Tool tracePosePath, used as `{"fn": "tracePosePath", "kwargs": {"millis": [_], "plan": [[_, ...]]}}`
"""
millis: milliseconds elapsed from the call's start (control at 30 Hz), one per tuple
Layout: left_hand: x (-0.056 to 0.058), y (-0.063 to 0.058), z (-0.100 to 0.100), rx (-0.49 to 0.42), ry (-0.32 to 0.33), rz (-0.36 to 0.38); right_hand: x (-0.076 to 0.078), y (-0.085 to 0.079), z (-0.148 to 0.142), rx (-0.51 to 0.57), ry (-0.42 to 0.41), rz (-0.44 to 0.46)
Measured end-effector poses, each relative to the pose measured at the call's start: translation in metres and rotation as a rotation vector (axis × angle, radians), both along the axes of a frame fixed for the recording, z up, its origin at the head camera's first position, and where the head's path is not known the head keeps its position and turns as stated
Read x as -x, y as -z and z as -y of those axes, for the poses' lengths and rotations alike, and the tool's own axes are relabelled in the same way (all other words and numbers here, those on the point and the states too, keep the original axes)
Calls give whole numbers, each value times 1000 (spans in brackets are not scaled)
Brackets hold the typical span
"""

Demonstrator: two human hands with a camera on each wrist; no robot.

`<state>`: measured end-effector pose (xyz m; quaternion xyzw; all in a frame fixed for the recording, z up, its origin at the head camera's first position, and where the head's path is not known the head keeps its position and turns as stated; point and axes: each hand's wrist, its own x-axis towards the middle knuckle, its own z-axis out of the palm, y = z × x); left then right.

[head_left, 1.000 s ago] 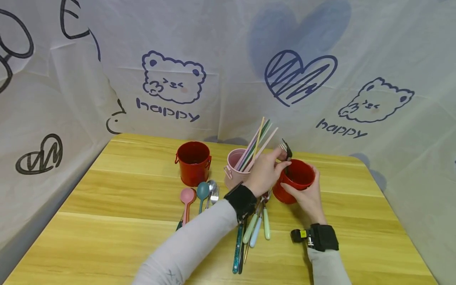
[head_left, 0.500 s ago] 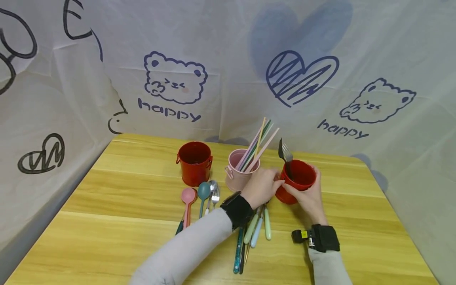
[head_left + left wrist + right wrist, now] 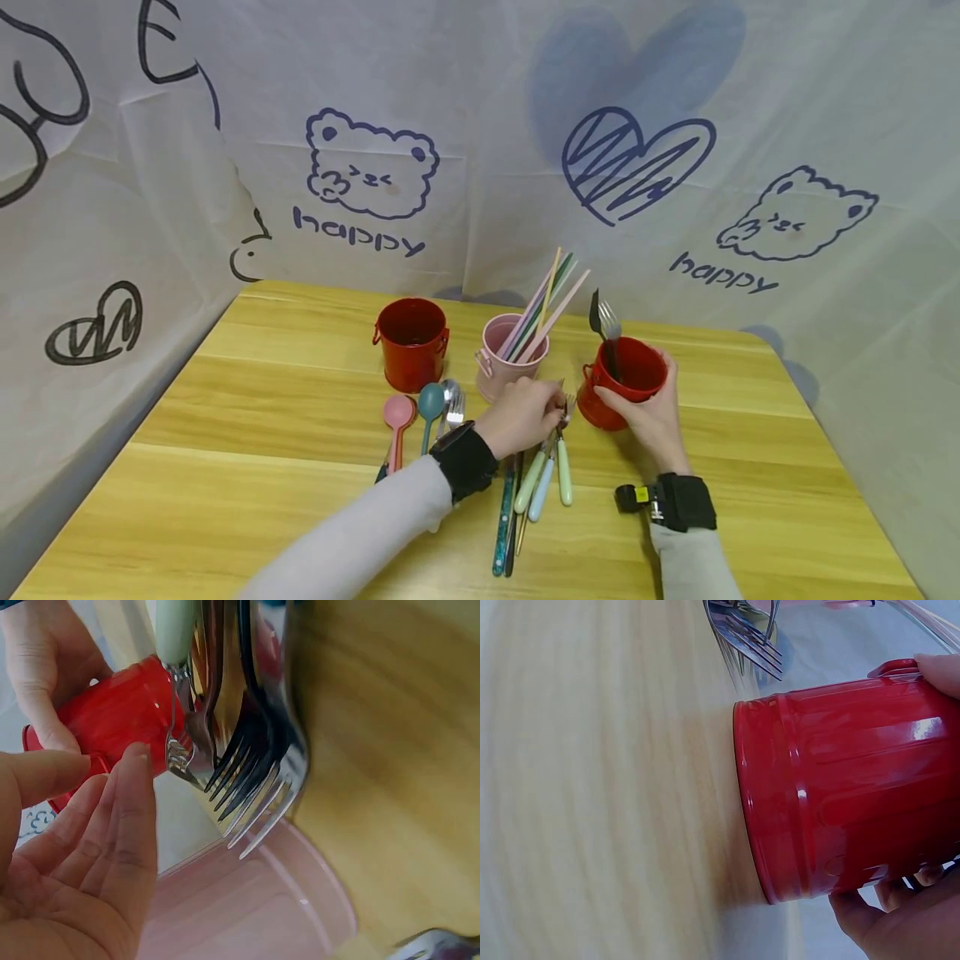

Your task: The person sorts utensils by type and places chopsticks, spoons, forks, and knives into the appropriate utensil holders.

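Note:
My right hand (image 3: 648,408) grips a small red bucket (image 3: 847,787) at the right, thumb near the rim and fingers round its side. A silver fork (image 3: 611,318) and a black utensil (image 3: 595,315) stand in that bucket, heads up. My left hand (image 3: 82,855) is over a pile of forks, with a gap between thumb and fingers and nothing held. In the left wrist view a black fork (image 3: 251,750) and a silver fork (image 3: 281,776) lie beside its fingertips. Green-handled cutlery (image 3: 531,483) and a blue-handled piece (image 3: 542,492) point toward the front.
A pink bucket (image 3: 495,379) holding several straws (image 3: 555,304) stands behind the left hand. Another red bucket (image 3: 412,358) is at the left. Before it lie a pink spoon (image 3: 397,412), a teal spoon (image 3: 431,404) and another fork (image 3: 456,411), partly under the left arm.
My left hand leaves the right red bucket and moves left and down to the fork pile. The silver fork and black utensil now stand in the bucket, released. My right hand keeps its grip.

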<state>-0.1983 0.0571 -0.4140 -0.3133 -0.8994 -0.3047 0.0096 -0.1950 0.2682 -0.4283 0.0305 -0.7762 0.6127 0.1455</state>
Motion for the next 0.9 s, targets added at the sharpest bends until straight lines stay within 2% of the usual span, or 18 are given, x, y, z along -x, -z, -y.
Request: {"fn": "tracePosePath", "kwargs": {"millis": [100,300,567,667,900], "plan": [[-3,2,9,-21,12,50,0,0,0,0,-2,3],[-8,5,23,1,-19,9,0,0,0,3,-4,4],[-18,12,39,29,-63,63,1,1,0,5,-7,2],[-24,13,45,61,-44,87,0,1,0,0,-7,3],[-35,21,50,165,40,58,0,1,-1,8,-12,-1]]}}
